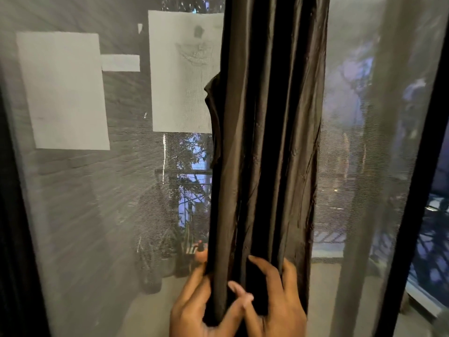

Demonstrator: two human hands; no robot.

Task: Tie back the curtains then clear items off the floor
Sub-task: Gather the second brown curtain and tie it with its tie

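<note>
**Dark curtain bunched, both hands round it**

Sheer net (85, 215) across the window behind, papers (62, 91) stuck at 10 o'clock. Dark curtain (267, 117) hanging from 12 to 6 o'clock, gathered into folds: probably soft, light, satiny, apt to slip. Best gripped around the whole bundle. Left hand (194, 310) and right hand (279, 300) curled round the bunch at 6 o'clock.
</note>
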